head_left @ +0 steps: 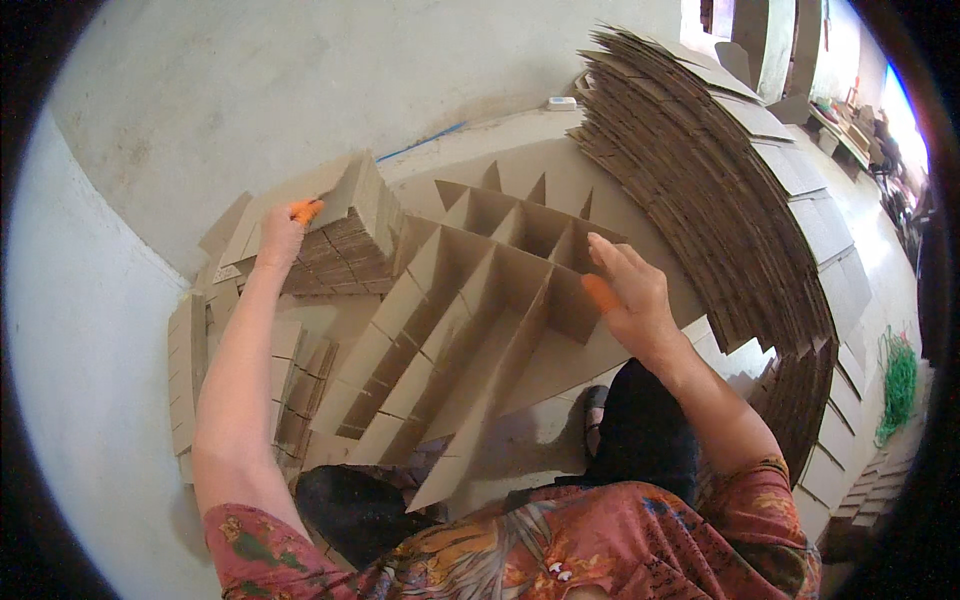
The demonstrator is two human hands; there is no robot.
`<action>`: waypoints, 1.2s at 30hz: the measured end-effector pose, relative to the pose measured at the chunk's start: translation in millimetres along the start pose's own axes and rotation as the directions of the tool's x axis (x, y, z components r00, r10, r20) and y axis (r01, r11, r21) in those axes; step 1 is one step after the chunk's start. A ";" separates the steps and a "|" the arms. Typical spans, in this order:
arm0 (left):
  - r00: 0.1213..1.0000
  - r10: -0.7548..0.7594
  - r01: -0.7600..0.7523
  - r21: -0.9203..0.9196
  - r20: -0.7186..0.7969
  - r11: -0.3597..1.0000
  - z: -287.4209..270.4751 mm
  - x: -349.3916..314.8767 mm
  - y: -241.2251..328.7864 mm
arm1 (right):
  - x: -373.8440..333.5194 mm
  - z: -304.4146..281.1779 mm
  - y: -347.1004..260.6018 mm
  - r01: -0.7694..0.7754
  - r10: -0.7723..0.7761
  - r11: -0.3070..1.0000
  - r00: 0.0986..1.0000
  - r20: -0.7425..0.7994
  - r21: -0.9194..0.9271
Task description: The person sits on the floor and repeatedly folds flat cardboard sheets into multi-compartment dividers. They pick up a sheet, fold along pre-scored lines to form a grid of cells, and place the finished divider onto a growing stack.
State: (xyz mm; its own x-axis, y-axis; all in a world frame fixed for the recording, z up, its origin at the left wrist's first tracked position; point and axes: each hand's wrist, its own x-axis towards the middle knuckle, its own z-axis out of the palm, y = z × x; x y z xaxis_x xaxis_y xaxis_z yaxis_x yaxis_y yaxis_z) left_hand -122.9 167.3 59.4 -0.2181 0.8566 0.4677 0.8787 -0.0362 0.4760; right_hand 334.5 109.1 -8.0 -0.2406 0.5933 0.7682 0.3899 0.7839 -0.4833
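Cardboard divider grid (513, 270), head view: it stands between the person's two hands, long slotted strips (398, 318) crossed by shorter panels. Left hand (287, 232): fingertips bent together at the top of a board stack (360, 225); whether they pinch a sheet, I cannot tell. Right hand (632, 292): thumb apart from fingers, clamped on nothing visible, beside the grid's right edge. Risk, as I judge it: a sideways knock there could skew the crossings; a careless tug could spill boards onto the grid.
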 end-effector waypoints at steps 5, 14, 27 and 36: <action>0.959 0.223 -0.237 -0.062 -0.176 0.970 -2.2 -63.6 90.0 | 20.2 4.4 -35.6 -0.460 0.385 0.745 0.888 0.251 0.484; 0.794 0.608 -0.592 -0.218 0.010 0.776 34.6 -149.6 149.0 | 25.1 10.7 -42.7 -0.525 0.605 0.394 0.766 0.217 0.754; 0.997 -0.069 0.077 -0.643 0.038 0.762 42.9 -84.2 74.2 | -18.2 -11.7 -54.9 -0.146 0.143 0.968 0.989 0.027 0.205; 0.840 -0.327 0.413 -0.118 0.433 0.903 56.1 -98.1 31.2 | -56.2 11.1 -26.7 -0.390 0.352 0.915 0.899 0.260 0.108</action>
State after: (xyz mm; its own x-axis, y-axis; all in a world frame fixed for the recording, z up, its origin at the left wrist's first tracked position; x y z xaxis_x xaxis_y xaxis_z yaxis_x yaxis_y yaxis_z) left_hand -50.3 111.0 -13.5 -0.2870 0.9541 -0.0852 0.6533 0.2600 0.7111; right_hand 327.8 56.9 -43.0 -0.3103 0.8572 0.4110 0.3548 0.5056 -0.7865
